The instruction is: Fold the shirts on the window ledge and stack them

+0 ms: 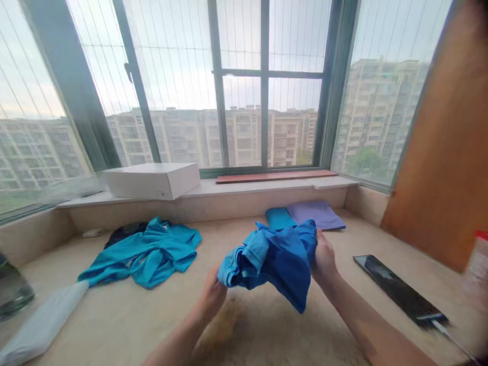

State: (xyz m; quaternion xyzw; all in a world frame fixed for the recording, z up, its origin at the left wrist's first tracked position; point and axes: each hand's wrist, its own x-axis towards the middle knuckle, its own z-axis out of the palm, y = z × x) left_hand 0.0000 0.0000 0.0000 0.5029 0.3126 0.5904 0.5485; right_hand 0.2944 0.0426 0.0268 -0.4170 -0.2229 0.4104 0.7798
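Note:
A bunched blue garment [282, 254] hangs between my hands above the stone-like ledge. My left hand [213, 291] is closed on its lighter blue, rolled-looking edge. At the other end, my right hand [324, 255] grips the darker blue cloth, and a loose corner droops below. The garment's exact kind cannot be made out. Behind it lie a folded teal cloth [279, 217] and a folded purple cloth [319, 215], side by side. To the left, a crumpled teal garment [160, 254] rests partly over a dark cloth [124, 234].
A white box [152, 180] and a long reddish board [274, 176] lie on the windowsill. On the right is a black phone-like device [398, 290] with a white cable. A white packet [48, 323] and a dark glassy container [13, 290] are at left.

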